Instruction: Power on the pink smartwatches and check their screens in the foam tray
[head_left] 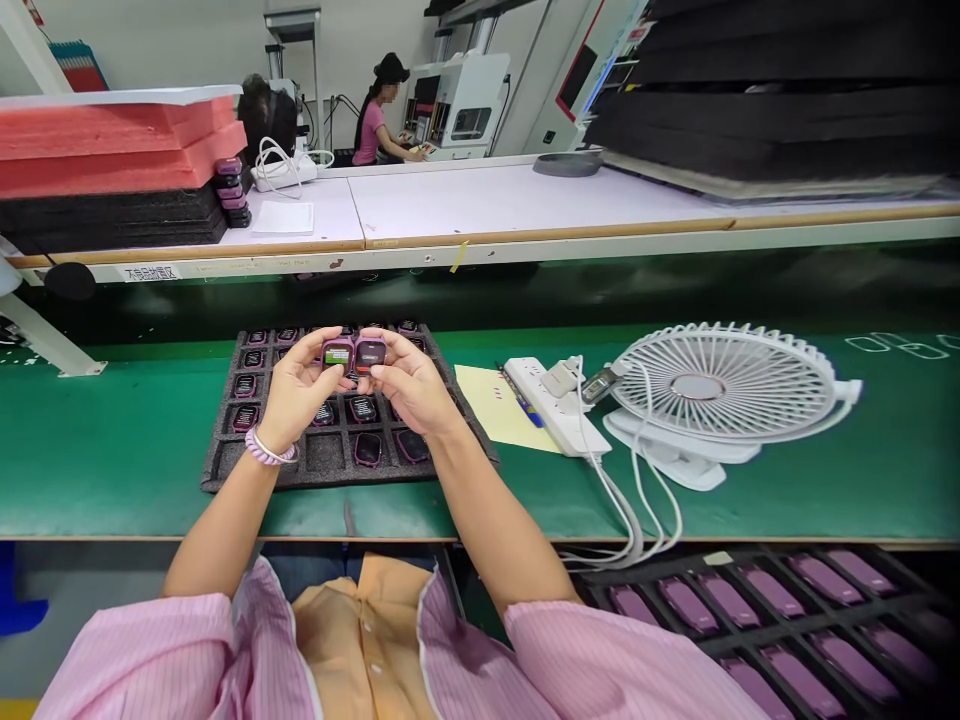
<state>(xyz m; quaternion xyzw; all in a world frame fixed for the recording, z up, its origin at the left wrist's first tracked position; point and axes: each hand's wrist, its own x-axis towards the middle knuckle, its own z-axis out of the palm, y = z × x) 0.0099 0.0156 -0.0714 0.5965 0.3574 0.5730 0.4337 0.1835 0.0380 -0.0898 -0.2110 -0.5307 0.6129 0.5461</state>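
While your left hand (298, 395) pinches a green-lit purple smartwatch (337, 356), your right hand (418, 388) a darker-screened smartwatch (370, 354), both above a black foam tray (325, 455), screen text illegible, some compartments hidden behind your hands, lower-right purple pieces (855, 665) partly cut off.

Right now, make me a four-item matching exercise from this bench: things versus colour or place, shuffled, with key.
1. watch in the left hand
2. fan
3. paper
4. foam tray

A. pale yellow
B. dark, with compartments
C. green on its screen
D. white, right of the power strip

Pairs: 1-C, 2-D, 3-A, 4-B
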